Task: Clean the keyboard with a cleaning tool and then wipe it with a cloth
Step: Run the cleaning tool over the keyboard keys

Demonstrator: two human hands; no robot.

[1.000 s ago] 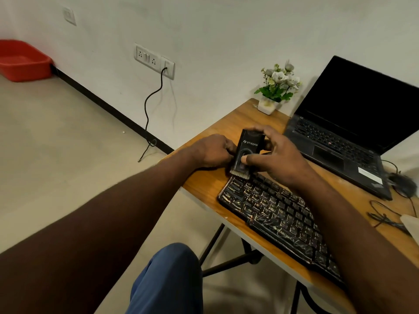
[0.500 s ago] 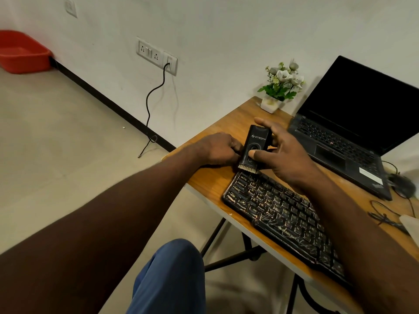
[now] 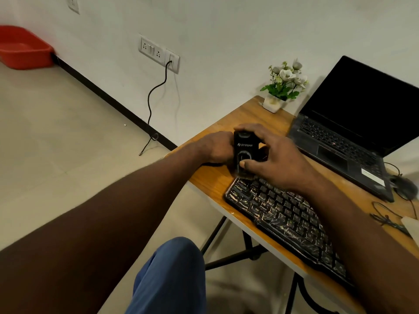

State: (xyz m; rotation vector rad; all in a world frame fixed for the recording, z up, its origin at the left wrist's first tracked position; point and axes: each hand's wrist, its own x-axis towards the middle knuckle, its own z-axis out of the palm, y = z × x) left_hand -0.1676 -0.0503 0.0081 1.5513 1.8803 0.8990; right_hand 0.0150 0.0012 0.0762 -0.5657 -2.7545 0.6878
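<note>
A black keyboard (image 3: 283, 214) lies along the near edge of the wooden table (image 3: 210, 180). My right hand (image 3: 278, 164) grips a black cleaning brush (image 3: 243, 150), thumb on its front and fingers over its top. The tool stands upright, with its bristles down on the keyboard's far-left corner. My left hand (image 3: 217, 148) rests on the table just left of the brush, knuckles curled. Its fingertips are hidden behind the tool, so I cannot see whether they hold anything.
An open black laptop (image 3: 340, 150) sits behind the keyboard, with a small potted plant (image 3: 283, 87) at the back corner. A mouse (image 3: 405, 186), loose cables (image 3: 385, 218) and a pale object (image 3: 410, 225) lie at the right edge. My blue-clad knee (image 3: 172, 275) is below the table.
My right hand has swept the brush from the top-left keys out to the keyboard's far-left corner. My left hand has stayed where it was.
</note>
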